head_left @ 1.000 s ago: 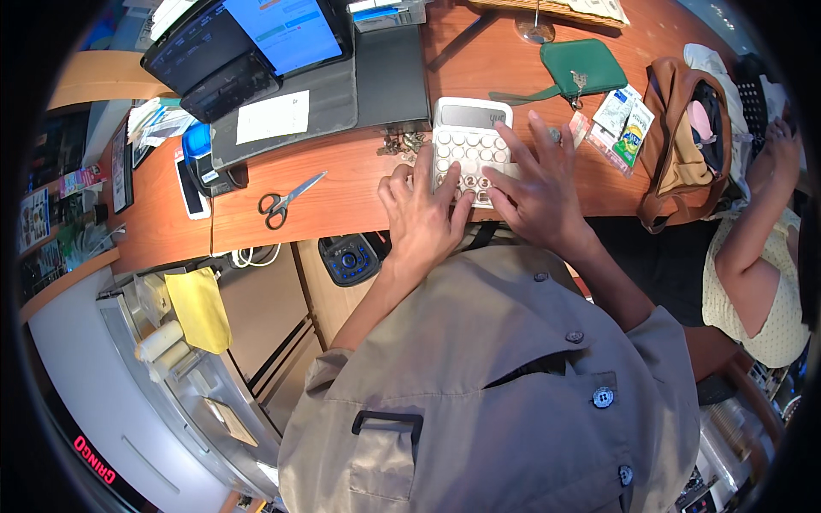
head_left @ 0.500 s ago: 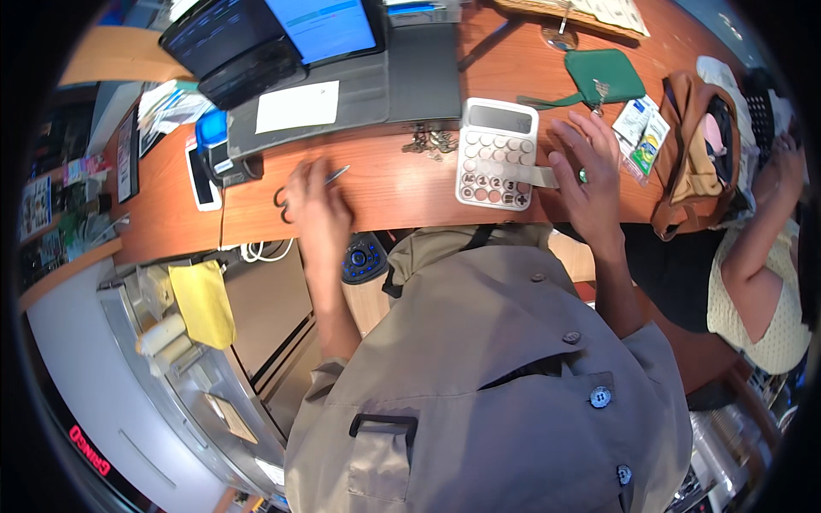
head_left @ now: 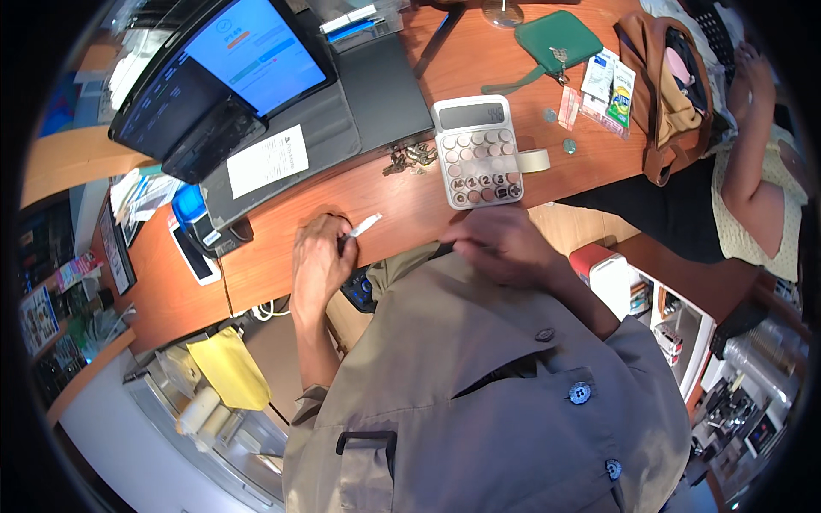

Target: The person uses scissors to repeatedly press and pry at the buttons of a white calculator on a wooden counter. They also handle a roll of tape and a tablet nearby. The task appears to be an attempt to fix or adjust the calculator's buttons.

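Head — left hand (head_left: 320, 250) near desk edge (head_left: 255, 292)

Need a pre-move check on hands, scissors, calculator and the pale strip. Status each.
1. Left hand at scissors: ok, blades show beyond the fingers.
2. Left grip closed on the handles: cannot tell, mostly hidden.
3. Calculator resting on desk: ok.
4. Pale strip within the calculator's outline: not ok, sticks out past the right edge.
5. Right hand empty: cannot tell, blurred.

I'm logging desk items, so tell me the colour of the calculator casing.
The calculator casing is white; it shows best in the head view.
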A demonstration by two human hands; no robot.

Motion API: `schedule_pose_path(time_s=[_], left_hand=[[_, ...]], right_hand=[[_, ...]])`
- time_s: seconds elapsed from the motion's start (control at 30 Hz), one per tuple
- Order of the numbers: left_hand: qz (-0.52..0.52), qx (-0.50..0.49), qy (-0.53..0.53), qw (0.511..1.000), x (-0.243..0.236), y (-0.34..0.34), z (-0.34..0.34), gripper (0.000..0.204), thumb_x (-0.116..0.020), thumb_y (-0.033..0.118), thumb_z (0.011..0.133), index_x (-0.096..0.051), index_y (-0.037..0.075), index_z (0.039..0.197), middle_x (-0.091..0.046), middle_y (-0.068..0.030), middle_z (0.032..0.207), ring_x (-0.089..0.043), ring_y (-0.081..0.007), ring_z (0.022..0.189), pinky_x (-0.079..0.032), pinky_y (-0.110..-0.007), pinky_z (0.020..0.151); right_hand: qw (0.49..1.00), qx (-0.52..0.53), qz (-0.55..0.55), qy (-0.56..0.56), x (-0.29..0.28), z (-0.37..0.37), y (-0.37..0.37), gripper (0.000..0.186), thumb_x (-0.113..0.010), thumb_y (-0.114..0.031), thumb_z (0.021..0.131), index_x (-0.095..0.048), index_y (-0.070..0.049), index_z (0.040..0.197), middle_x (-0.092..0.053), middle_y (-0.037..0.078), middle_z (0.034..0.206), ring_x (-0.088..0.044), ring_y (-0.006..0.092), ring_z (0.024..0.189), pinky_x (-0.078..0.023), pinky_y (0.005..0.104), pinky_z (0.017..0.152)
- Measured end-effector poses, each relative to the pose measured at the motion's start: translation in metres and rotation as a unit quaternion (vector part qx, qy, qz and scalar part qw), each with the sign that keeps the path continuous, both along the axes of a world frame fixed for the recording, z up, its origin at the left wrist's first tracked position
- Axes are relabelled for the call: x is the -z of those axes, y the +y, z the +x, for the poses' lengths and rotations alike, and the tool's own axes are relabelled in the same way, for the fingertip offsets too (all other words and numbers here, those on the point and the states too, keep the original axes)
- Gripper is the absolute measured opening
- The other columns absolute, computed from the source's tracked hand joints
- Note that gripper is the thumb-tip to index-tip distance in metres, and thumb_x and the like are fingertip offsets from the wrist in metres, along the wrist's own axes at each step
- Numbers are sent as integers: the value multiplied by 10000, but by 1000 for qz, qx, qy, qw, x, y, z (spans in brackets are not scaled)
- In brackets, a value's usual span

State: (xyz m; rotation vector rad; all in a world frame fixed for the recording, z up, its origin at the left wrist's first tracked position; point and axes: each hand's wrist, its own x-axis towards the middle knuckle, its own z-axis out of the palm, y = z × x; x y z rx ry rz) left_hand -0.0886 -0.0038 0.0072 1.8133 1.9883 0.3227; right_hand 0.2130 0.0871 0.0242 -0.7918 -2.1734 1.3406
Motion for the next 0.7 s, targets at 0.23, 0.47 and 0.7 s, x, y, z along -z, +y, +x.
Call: schedule_pose_path(time_s=[0.23, 0.47, 0.7], left_hand=[[7, -19, -478, 878, -41, 34, 65, 371, -674, -9, 920, -638, -15, 1289, -707, -83, 903, -680, -171, 823, -540, -310, 795], [-63, 91, -756, 645, -43, 134, 157, 320, -543, 117, 1028, -572, -41, 1304, -524, -25, 900, -526, -121, 879, -435, -270, 799], [-108, 291, -665, 680, -35, 189, 187, 277, -541, 198, 1078, -632, -20, 1223, -628, -62, 985, -653, -149, 985, -502, -307, 810]], right_hand=[[989, 30, -138, 48, -3, 2, -22, 223, -647, -76, 988, -636, -40, 1208, -723, 109, 1097, -709, 248, 1000, -572, 402, 872], [877, 272, -240, 316, -3, 16, -27, 548, -635, 35, 1007, -367, -42, 1479, -652, 148, 1310, -635, 172, 1167, -512, 334, 1045], [879, 374, -190, 225, -1, 42, -24, 581, -714, -58, 979, -427, -15, 1482, -677, 11, 938, -589, 65, 813, -438, 212, 749]])
